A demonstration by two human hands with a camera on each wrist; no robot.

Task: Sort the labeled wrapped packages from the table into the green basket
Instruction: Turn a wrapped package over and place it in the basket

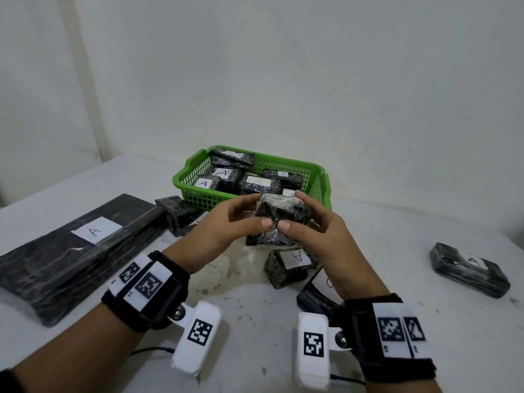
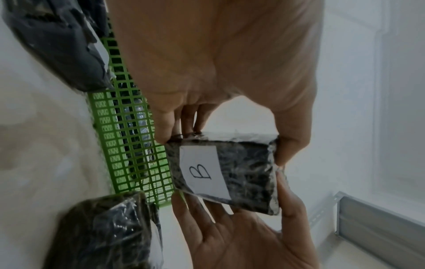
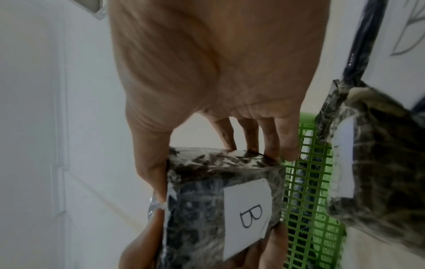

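While both hands (image 1: 224, 225) (image 1: 317, 231) pinch the B package (image 2: 225, 172) between thumbs and fingertips, the basket (image 1: 198, 191) sits just beyond the fingers.

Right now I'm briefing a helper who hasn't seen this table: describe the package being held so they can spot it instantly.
Find the green basket at the back of the table. Just in front of its near wall, the left hand and right hand together hold a small dark wrapped package in the air. Its white label reads B, while the readable labels nearby say A.
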